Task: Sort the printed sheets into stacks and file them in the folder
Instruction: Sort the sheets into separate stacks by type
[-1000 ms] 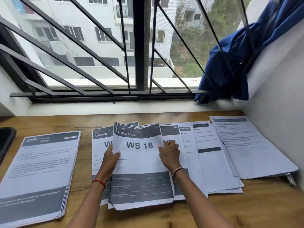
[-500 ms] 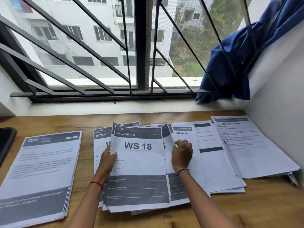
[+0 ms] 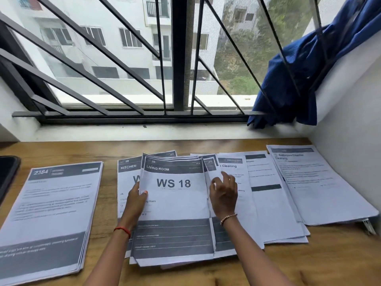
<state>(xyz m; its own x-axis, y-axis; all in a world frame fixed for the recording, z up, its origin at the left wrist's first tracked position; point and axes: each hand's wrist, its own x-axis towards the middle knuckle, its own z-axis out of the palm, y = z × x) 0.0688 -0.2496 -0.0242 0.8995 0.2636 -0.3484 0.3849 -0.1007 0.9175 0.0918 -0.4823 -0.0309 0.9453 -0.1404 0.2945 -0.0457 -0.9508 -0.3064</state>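
1. Wooden desk (image 3: pixel 268 265) under a barred window (image 3: pixel 123 58). A white wall (image 3: pixel 350 141) closes off the right side, and a blue cloth (image 3: pixel 299 79) is bunched at the sill corner.
2. Printed sheets lie across the desk in groups.
   - The 2384 stack (image 3: pixel 51 213) sits at the left, squared up and apart from the rest.
   - The middle pile is loose and fanned, with the WS 18 sheet (image 3: pixel 175 203) on top and the Kitchen sheet (image 3: pixel 127 172) half under its left side.
   - The cleaning sheets (image 3: pixel 263 203) overlap to the right of the pile.
   - The right stack (image 3: pixel 321 188) lies near the wall.
3. Folder is not clearly seen. A pale clip-like part (image 3: pixel 370 226) sticks out under the right stack's near corner; it may belong to the folder, cannot tell.
4. Left hand (image 3: pixel 136 201): thumb is on top of the WS 18 sheet's left edge, with the fingers hidden beneath. It pinches the sheet, and that edge is raised off the pile.
5. Right hand (image 3: pixel 223 195): fingers are bent, tips at the paper edges just right of the WS 18 sheet. Pinching or only touching, cannot tell.
6. Step, as judged: sorting the middle pile by heading. Filing is not yet begun.
7. Next move likely calls for separating one sheet cleanly from the fan, reading its header, and laying it on a matching group. Thin paper tends to drag its neighbours along.
8. Edges and room:
   - Bare wood shows between the 2384 stack and the Kitchen sheet, and along the near edge.
   - The right side is crowded against the wall.
   - A dark object (image 3: pixel 7 176) sits at the far left edge.
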